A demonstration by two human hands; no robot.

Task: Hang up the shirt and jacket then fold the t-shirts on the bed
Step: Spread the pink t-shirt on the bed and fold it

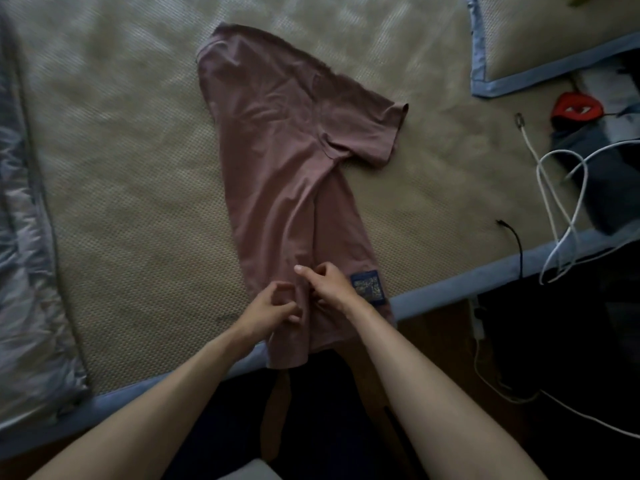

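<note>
Blue patch [367, 286] on t-shirt [284, 174] hem: print blurred, unreadable.

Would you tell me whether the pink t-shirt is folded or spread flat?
Partly folded: the pink t-shirt has one side lapped over, one sleeve still out.

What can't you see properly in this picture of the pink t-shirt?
- T-shirt, head view: one side is folded over the body, so its other sleeve is hidden underneath.
- Blue patch: its print is too small and blurred to read.
- Left hand and right hand: fingers curl into the cloth at the hem, hiding the fingertips.
- White cable: it runs off the right edge.
</note>
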